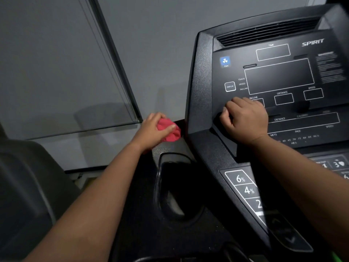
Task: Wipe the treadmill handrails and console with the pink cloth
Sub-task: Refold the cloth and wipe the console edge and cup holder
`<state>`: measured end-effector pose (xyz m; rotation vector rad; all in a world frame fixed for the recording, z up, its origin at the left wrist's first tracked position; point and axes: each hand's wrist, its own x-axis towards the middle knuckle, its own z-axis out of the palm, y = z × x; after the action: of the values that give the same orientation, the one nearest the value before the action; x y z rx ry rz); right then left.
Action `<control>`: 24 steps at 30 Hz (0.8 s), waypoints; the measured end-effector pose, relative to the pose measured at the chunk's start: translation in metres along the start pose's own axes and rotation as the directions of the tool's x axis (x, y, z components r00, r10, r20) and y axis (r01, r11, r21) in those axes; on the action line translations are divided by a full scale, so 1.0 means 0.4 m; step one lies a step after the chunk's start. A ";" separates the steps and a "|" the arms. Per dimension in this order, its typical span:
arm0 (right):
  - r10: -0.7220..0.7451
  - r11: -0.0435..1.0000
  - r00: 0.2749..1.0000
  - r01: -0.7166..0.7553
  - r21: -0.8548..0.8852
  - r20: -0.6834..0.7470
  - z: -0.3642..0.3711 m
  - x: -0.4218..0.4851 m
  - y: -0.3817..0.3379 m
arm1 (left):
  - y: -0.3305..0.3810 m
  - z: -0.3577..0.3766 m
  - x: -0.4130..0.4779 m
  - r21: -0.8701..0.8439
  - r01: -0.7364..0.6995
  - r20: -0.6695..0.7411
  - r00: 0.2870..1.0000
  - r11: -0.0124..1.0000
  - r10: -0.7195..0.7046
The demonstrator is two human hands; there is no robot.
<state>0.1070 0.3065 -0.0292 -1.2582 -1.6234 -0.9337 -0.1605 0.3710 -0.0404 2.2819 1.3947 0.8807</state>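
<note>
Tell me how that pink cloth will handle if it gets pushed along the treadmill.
The pink cloth is bunched into soft folds in the left hand, so it is probably floppy and light. It would likely crumple and drag rather than slide flat, so it needs steady pressing. It looks unlikely to roll or break.

We saw a dim, grey-toned view. Soft shadows fell on the wall (160, 53), faint glare lay on the console (279, 76), and its right edge blurred and bent with wide-angle distortion.
</note>
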 end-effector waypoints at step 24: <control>0.009 1.000 1.000 -0.008 0.008 -0.016 0.004 0.000 -0.003 | 0.006 0.023 -0.042 0.340 0.099 -0.171 0.984 0.935 -0.042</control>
<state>0.1057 0.3080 -0.0297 -1.2479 -1.6066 -0.9289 -0.1585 0.3555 -0.0517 2.4353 1.8196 0.8695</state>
